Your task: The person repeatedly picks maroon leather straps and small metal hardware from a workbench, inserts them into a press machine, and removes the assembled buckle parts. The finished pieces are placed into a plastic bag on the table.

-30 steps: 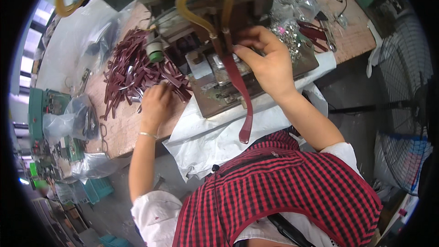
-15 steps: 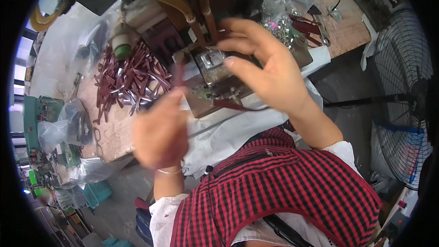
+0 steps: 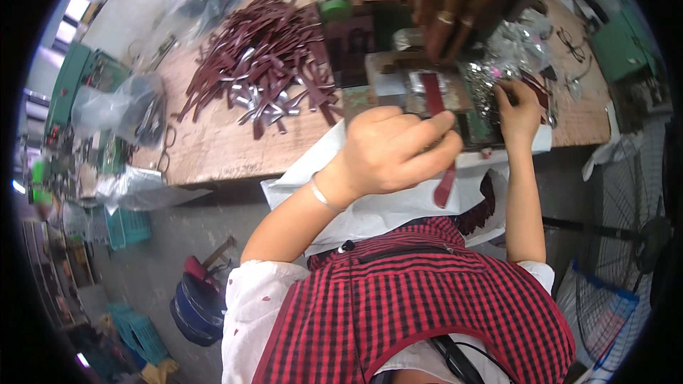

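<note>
My left hand (image 3: 398, 149) is closed around a dark red eyeglass temple (image 3: 445, 188), whose wider tip hangs below my fingers. The other end of that temple lies on a small metal fixture (image 3: 420, 82) on the bench machine. My right hand (image 3: 521, 117) is at the edge of a heap of small shiny metal parts (image 3: 484, 89) on the machine's right side. Its fingers are bent together at the heap, and whatever is between them is too small to make out. Two copper-coloured rods (image 3: 442, 32) with yellowish hoses stand above the fixture.
Many dark red temples (image 3: 263, 57) are heaped on the wooden bench (image 3: 203, 149) to the left. A green-and-white knob (image 3: 334, 1) juts out beside the machine. Eyeglasses (image 3: 571, 44) lie at the far right, with a green box (image 3: 617, 50) beyond. A wire fan (image 3: 612, 192) stands at right.
My left hand has moved right and forward, bringing a temple onto the fixture. My right hand has left the fixture for the metal parts at its right. The head view has shifted.
</note>
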Tool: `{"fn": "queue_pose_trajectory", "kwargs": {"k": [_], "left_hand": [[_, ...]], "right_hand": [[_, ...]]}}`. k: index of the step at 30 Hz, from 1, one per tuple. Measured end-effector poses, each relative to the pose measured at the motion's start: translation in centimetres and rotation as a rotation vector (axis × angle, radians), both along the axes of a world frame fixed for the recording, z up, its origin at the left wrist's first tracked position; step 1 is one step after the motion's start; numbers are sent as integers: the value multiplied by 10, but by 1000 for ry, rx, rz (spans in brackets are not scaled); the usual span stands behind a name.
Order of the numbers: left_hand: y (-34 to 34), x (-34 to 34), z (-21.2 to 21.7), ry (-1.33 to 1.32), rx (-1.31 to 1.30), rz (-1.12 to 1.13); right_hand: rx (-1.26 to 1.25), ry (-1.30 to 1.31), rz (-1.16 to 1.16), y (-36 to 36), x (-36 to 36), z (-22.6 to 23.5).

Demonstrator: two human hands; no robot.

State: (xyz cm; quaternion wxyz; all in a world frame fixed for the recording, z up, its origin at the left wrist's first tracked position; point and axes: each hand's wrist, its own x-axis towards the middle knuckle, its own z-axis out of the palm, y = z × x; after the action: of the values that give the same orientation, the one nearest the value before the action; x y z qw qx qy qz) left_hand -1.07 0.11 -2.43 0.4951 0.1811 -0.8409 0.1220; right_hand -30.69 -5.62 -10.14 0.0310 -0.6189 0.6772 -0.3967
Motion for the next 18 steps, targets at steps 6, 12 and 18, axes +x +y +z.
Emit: {"fn": "queue_pose_trajectory", "kwargs": {"k": [6, 12, 18], "left_hand": [[4, -1, -5, 72, 36, -5], [39, 10, -18, 168, 220, 126], [77, 121, -21, 686, 430, 595]], "right_hand": [[-174, 481, 393, 2, 36, 13], [-49, 57, 258, -14, 15, -3], [-76, -582, 181, 17, 12, -2]]}}
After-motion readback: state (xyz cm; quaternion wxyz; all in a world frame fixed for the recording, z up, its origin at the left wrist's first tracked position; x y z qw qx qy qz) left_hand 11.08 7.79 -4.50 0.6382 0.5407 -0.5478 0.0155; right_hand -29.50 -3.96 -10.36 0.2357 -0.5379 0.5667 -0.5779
